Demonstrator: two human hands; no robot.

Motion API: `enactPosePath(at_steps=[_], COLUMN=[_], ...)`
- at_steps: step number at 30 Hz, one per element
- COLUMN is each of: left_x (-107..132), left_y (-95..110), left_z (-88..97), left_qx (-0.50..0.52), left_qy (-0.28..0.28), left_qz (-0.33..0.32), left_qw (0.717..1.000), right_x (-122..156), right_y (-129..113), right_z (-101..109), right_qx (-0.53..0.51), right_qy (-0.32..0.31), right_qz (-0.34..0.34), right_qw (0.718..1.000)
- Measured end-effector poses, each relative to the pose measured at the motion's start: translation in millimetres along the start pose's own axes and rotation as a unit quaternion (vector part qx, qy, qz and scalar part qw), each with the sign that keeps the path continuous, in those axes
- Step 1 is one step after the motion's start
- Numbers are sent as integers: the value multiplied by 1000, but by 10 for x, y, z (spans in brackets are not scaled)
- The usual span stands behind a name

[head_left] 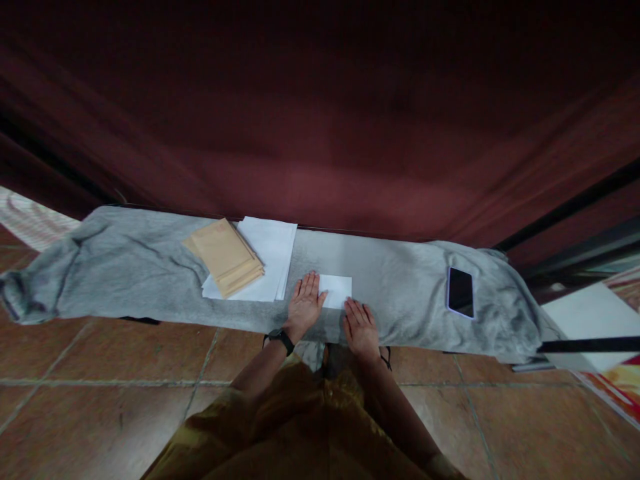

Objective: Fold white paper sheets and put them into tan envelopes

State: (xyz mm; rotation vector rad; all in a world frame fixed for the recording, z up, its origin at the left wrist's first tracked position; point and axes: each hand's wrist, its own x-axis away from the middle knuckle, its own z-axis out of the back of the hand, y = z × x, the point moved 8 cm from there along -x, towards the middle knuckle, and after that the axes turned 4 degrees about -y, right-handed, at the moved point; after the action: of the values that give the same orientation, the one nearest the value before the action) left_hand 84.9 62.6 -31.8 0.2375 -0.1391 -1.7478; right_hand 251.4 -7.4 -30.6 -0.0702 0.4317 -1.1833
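Observation:
A small white sheet of paper [336, 291] lies flat on the grey cloth between my hands; it looks folded, though I cannot be sure. Flat at its left edge rests my left hand [306, 301], fingers stretched out and the thumb touching the paper. My right hand [361, 328] lies palm down at the paper's lower right corner, its fingers extended. Neither hand grips anything. To the left, a stack of brown envelopes [224, 256] sits partly on top of a stack of larger white paper sheets [278, 257].
The grey cloth [395, 280] covers a long narrow bench, wrinkled at both ends. A phone [461, 293] lies at the right. Behind the bench rises a dark red panel [320, 133]. Tiled floor [125, 420] runs along the near side, and a white board [595, 313] stands at the far right.

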Motion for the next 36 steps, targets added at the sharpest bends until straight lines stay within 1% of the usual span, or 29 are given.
enactPosePath(at_steps=[4,6,7,8,10,11,12,15,18,21,23,26,29,31,32,33,34,35,36], left_x=[72,68,57,43,15,0,-15,-39,9,73,96,98,79,73,77,89,110,140,178], left_y=[-97,-156,-209,-273,-392,-435,-468,-538,-591,-583,-529,-387,-195,-65,-11,28,45,41,25], left_z=[73,115,127,128,98,80,69,68,93,154,189,238,330,409,440,460,466,453,418], left_qx=[49,123,187,261,393,437,463,500,546,591,616,647,669,687,702,717,729,736,736], left_qy=[14,20,23,28,37,42,47,57,68,75,72,59,40,23,14,9,10,17,24], left_qz=[27,51,76,110,180,207,227,260,284,286,279,264,238,213,203,198,202,214,234], left_qw=[998,991,979,959,901,874,856,824,785,751,733,713,703,694,683,668,654,642,634], right_x=[-1,-3,-4,-4,-3,-1,0,5,6,4,-3,-47,-155,-250,-296,-336,-367,-389,-401], right_y=[-14,-13,-11,-10,-6,-5,-3,1,4,7,-9,-95,-202,-218,-199,-164,-117,-68,-24], right_z=[20,22,20,16,6,1,-3,-13,-17,-10,5,40,100,161,191,216,226,216,184], right_qx=[-3,-4,-5,-5,-5,-4,-4,-3,-3,-8,-13,-31,-88,-163,-212,-266,-326,-391,-459], right_qy=[12,13,12,11,8,8,8,10,11,10,9,9,19,40,57,75,94,111,125], right_qz=[7,5,4,2,-2,-3,-5,-9,-9,-12,-15,-17,-37,-76,-104,-136,-171,-206,-239], right_qw=[1000,1000,1000,1000,1000,1000,1000,1000,1000,1000,1000,999,995,983,970,951,925,890,847])
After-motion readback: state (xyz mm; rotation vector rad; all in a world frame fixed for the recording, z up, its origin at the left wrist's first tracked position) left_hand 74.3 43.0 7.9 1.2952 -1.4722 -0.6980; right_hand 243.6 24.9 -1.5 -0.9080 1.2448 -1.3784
